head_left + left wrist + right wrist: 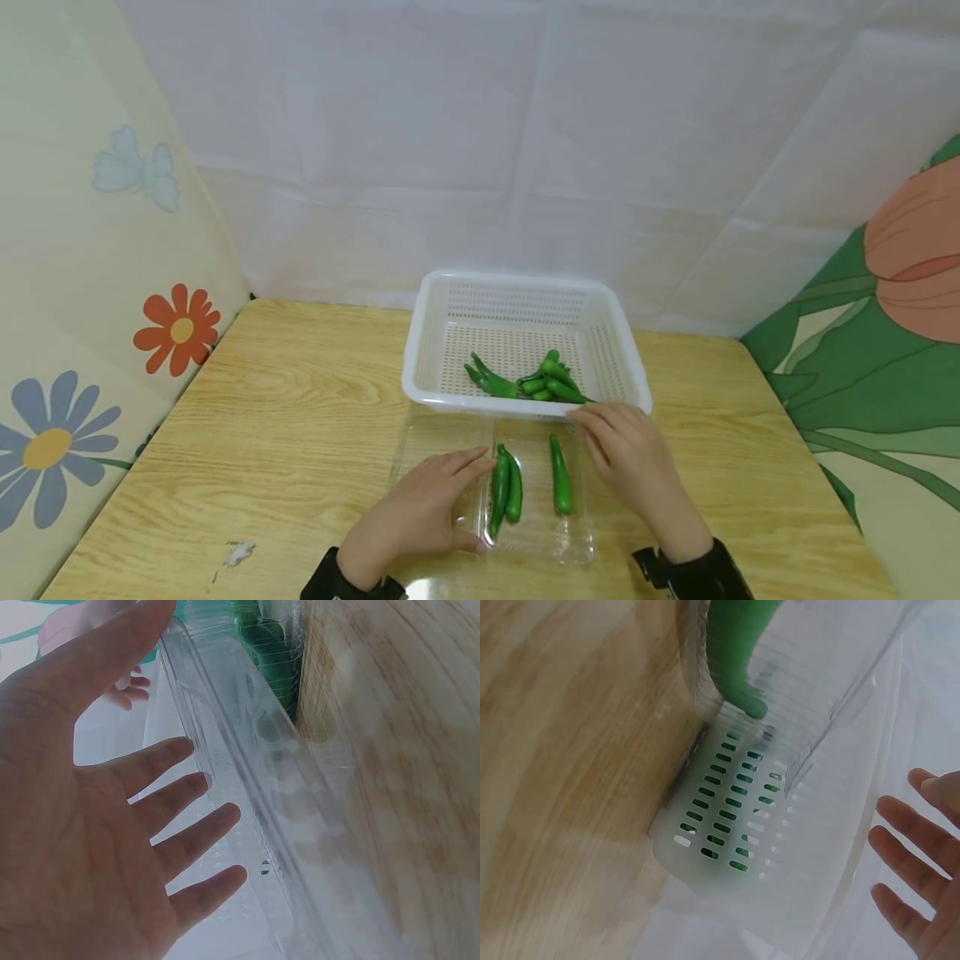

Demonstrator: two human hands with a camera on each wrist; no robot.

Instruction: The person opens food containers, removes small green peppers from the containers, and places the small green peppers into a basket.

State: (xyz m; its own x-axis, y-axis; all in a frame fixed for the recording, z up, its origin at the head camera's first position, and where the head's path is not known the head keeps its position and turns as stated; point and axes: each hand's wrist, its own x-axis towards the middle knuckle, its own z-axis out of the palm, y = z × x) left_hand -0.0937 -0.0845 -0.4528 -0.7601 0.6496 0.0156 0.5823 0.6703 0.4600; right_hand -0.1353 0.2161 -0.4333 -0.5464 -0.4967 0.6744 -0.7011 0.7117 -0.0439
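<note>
1. Left hand (420, 508): lower centre of the head view, fingers straight and slightly spread. Its fingertips and thumb rest against the left edge of the clear plastic tray (536, 546), gripping nothing. In the left wrist view the open palm (82, 847) fills the left half of the frame, with the tray's transparent wall (247, 795) just beside the fingers.

2. Right hand (630, 462): right of centre, fingers extended and relaxed. The fingertips lie at the tray's far right corner, close under the basket rim; whether they touch the rim cannot be told. Nothing is clasped. In the right wrist view only the fingertips (922, 870) show, at the lower right edge.

3. Clear plastic tray: on the table between the two hands, directly below the basket in the head view. It holds three green chili peppers: a pair lying side by side (506, 493) near the left hand, and a single one (560, 477) nearer the right hand, all lengthwise.

4. White perforated basket (450, 333): centre of the head view, just behind the tray. A small heap of green chili peppers (532, 381) lies at its near side. Its slotted wall (727, 825) and one pepper tip (739, 660) show in the right wrist view.

5. Wooden table (285, 433): light grain, carrying all of the above.

6. Surround: white sheet backdrop (525, 133); flower-print cloth at the left (176, 329); green and orange print cloth at the right (900, 333).
</note>
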